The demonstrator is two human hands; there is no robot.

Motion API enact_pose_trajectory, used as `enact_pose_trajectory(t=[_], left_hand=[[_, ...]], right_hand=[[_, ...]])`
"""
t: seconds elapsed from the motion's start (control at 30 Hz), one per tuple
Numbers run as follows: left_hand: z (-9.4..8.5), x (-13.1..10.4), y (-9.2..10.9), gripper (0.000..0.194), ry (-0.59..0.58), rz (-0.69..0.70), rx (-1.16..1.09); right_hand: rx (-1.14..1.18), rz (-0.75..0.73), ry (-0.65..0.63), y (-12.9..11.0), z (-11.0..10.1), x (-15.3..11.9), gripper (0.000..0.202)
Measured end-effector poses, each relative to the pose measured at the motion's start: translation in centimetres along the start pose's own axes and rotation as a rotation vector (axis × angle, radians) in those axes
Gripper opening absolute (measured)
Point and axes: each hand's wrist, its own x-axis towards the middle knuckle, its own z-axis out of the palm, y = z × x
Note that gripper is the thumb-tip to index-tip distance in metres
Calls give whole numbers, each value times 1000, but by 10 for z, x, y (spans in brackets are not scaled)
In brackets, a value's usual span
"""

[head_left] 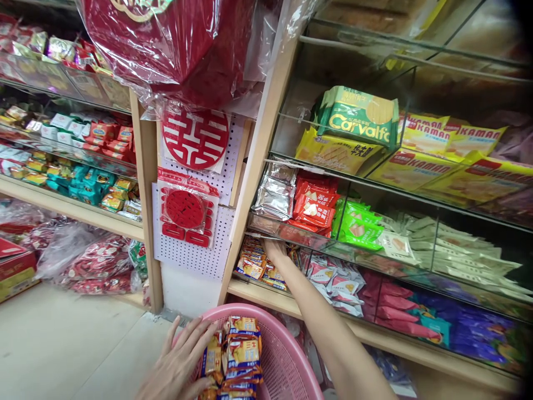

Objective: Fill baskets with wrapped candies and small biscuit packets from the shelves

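My left hand [185, 355] is spread at the left side of a pink plastic basket [287, 347], its fingers apart over the rim and beside the snack packets. Orange and blue snack packets [244, 355] lie stacked in rows inside that basket. My right arm stretches to the shelf, where my right hand [272, 250] is inside a low glass-fronted bin. Around it in the bin are similar orange and blue packets [252, 265]. The shelf edge above hides the right fingers, so whether they hold anything does not show.
Beside that bin sit white packets [335, 280] and pink packets [397, 308]. Above are silver packets [275, 194], red packets [314, 203] and green packets [360, 225]. A wooden upright [250, 139] borders the shelf. Bagged goods [100, 261] lie left, and a wrapped red item [166, 50] hangs overhead.
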Motion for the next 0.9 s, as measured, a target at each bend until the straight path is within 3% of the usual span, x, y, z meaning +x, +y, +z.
enact_pose_trajectory(t=[0.5, 0.73, 0.9], left_hand=[[-1, 1, 2, 72, -3, -3, -10], [-21, 10, 3, 74, -66, -34, -87], [-11, 5, 3, 71, -64, -56, -84]], right_hand=[[61, 68, -113, 7, 6, 5, 33], [108, 1, -81, 16, 7, 11, 32], [125, -71, -51, 25, 7, 12, 33]])
